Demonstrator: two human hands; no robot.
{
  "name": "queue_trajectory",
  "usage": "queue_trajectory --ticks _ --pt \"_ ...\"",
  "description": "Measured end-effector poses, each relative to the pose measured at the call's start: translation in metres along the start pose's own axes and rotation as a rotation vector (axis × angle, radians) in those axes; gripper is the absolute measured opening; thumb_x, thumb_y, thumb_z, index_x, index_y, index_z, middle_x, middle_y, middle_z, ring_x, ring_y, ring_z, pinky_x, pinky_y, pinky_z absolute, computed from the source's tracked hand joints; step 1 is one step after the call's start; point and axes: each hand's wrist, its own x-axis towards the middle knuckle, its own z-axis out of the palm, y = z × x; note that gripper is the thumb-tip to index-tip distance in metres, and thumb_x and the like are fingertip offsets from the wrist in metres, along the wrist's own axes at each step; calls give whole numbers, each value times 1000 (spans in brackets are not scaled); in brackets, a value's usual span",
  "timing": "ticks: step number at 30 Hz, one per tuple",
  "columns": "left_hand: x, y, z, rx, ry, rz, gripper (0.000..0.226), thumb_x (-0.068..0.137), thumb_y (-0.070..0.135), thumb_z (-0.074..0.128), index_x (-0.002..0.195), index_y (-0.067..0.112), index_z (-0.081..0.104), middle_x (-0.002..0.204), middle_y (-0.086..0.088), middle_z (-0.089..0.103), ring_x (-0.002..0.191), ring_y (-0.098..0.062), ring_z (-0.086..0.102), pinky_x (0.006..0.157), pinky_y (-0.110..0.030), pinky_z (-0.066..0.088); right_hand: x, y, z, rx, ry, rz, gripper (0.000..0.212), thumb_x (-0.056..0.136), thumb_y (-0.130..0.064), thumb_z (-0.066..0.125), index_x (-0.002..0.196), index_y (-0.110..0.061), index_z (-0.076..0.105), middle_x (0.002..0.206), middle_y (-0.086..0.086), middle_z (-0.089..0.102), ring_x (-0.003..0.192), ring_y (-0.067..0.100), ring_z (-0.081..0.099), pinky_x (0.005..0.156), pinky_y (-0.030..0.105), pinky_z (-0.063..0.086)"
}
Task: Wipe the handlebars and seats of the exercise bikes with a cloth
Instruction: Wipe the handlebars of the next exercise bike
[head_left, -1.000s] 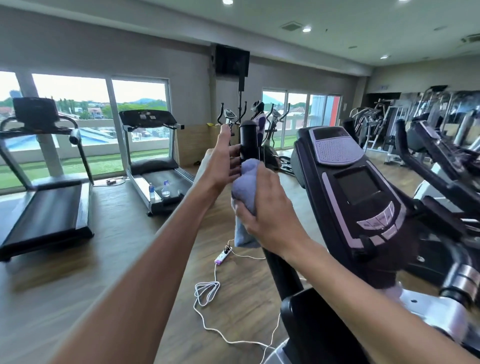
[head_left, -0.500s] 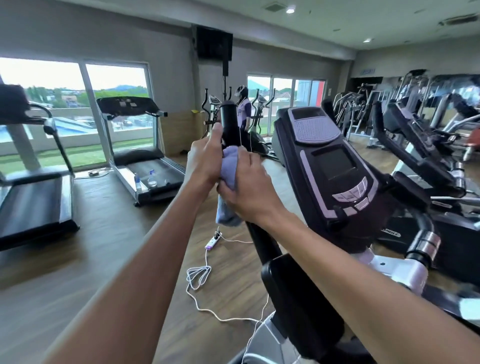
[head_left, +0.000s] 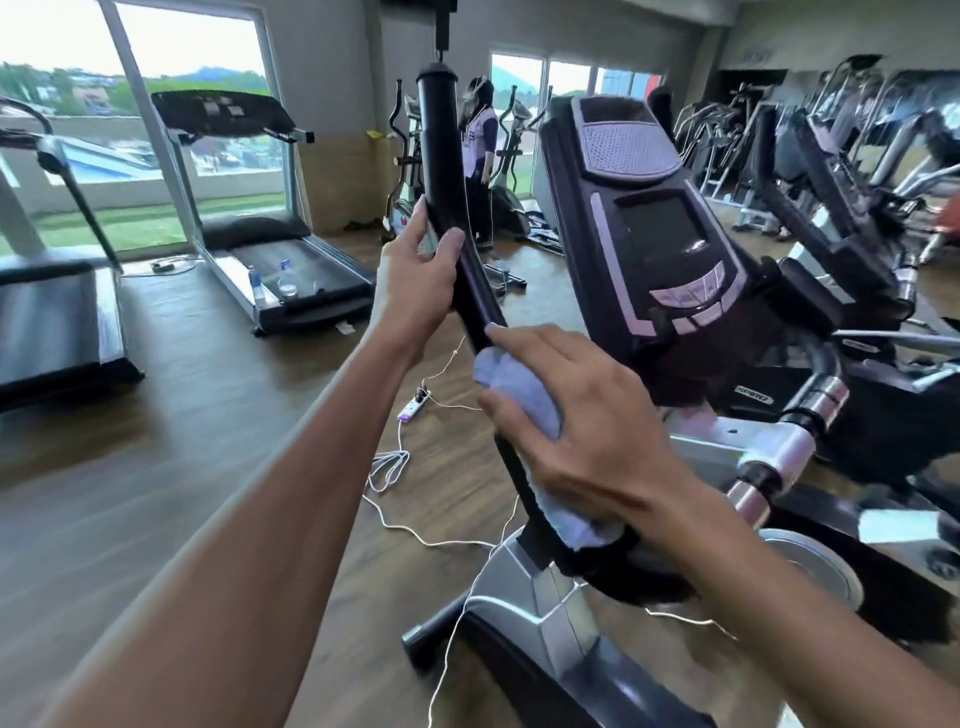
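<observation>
**Handlebar wipe: lower section reached**

Since the earlier frame, your right hand (head_left: 587, 415) has slid the cloth (head_left: 524, 387) down the handlebar (head_left: 441, 156) toward its base, gripping cloth around bar. Your left hand (head_left: 415, 280) grips higher up. Remaining, by judgement: other handlebars, seats.

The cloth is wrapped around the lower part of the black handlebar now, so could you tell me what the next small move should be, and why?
Probably slide the right hand and the cloth up along the handlebar. The cloth sits low on the bar, near the joint with the frame, while the left hand grips the bar above it and steadies it, so the upper stretch is bare of cloth.
</observation>
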Motion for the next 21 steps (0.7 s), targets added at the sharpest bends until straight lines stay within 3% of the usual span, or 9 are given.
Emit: queue_trajectory --ticks 2,5,9,11,13,15,17,19,21 --pt "-5 4 3 -35 6 -14 41 106 16 52 146 25 53 70 15 65 61 -2 62 59 -21 52 -2 -1 0 52 45 -6 52 96 -53 49 132 -18 65 127 -7 65 118 16 60 98 38 49" --pt "-9 4 10 10 48 -25 46 109 20 44 155 28 41 87 9 63 64 0 58 65 -20 54 -45 1 -3 128 94 -70 50 98 -42 55 135 -9 64 135 -1 63 127 17 57 107 37 45" --pt "-15 4 25 37 29 -57 58 109 29 30 162 37 7 100 -2 59 74 -22 54 87 -54 57 -72 6 -4 119 116 -142 51 100 -39 54 136 -3 62 141 3 61 134 19 54 110 40 44" --pt "-18 7 30 90 48 -34 57 111 24 26 164 27 3 128 -7 58 84 -22 57 92 -39 50 -46 2 -1 124 90 -97 53 99 -42 51 135 -6 64 138 2 64 131 17 57 108 39 46" --pt "-23 10 31 157 23 -4 52 112 12 23 161 7 8 141 -11 47 112 -31 56 100 -23 36 -17 -5 4 142 89 -1 53 97 -48 48 131 -12 67 131 -1 68 123 16 61 105 34 47" --pt "-24 11 30 165 20 10 50 112 11 22 159 1 9 147 -16 43 126 -33 49 105 -22 33 -15 -8 7 156 134 38 51 97 -49 49 129 -14 68 128 -4 68 120 14 62 102 34 48" --pt "-24 11 29 133 59 8 52 113 16 23 162 8 7 144 -15 49 113 -23 59 94 -24 38 -46 -5 6 179 155 5 52 100 -46 51 135 -10 64 136 -1 64 129 14 57 107 39 47" --pt "-23 10 29 144 57 -6 56 112 18 25 164 14 3 114 -2 57 75 -8 53 70 -20 41 -85 -1 4 184 165 -36 55 101 -43 53 139 -4 59 144 4 59 138 20 51 111 45 45" --pt "-22 8 29 146 53 -33 58 112 22 24 165 21 -1 94 10 54 65 -7 46 60 -23 41 -104 2 5 163 177 -68 56 102 -43 51 138 0 58 146 7 57 139 25 51 110 48 45"
